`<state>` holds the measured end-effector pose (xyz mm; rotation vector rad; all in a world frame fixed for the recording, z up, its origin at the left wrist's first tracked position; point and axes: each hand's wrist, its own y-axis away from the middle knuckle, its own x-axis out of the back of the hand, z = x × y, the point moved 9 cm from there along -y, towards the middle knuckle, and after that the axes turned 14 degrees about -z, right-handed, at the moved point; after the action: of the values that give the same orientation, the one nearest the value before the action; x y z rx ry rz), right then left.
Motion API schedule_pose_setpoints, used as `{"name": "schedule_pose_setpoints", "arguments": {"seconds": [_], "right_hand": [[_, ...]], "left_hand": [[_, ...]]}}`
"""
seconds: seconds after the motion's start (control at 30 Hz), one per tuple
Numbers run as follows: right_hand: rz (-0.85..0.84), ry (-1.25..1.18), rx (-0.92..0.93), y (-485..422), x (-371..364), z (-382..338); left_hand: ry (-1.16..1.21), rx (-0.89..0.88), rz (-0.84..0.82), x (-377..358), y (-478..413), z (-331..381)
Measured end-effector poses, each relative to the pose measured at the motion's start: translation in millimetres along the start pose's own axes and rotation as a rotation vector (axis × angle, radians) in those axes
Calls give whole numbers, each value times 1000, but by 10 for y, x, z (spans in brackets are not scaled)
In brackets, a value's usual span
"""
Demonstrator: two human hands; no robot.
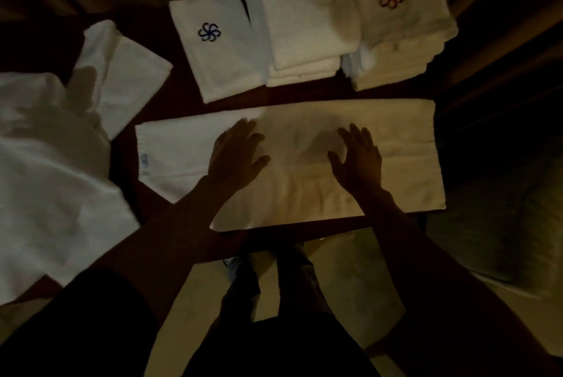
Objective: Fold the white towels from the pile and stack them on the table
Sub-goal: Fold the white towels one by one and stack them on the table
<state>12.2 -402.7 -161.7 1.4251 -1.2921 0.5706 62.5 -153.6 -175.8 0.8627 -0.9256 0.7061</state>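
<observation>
Fingers (247,132) of left hand (234,160) and right hand (359,158) wide over long towel (402,145), contact unclear in gloom.

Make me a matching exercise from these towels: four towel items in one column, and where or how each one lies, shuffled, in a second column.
Column one:
1. blue-emblem towel
2. long towel
3. loose pile
4. right red-emblem stack

Column two:
A. crumpled at the far left
B. far right, several towels high
C. spread flat under the left hand and right hand
D. folded, just left of the middle red-emblem stack

Pairs: 1-D, 2-C, 3-A, 4-B.
</observation>
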Motion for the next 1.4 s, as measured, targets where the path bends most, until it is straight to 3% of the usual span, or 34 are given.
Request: {"name": "schedule_pose_setpoints", "arguments": {"seconds": [0.27,0.5,0.83,1.1,1.27,1.4], "right_hand": [[90,-36,112,-219,66,460],[132,3,195,-218,162,427],[139,-146,158,-248,120,692],[169,-193,145,-288,81,745],[283,-273,129,-203,241,685],[208,-249,195,-212,205,717]], "left_hand": [[-40,-12,20,-15,-71,250],[15,-7,54,24,-33,322],[167,13,-11,-101,-52,216],[156,0,1,-155,-30,151],[149,10,5,-131,-33,198],[167,11,-23,-113,-27,225]]}}
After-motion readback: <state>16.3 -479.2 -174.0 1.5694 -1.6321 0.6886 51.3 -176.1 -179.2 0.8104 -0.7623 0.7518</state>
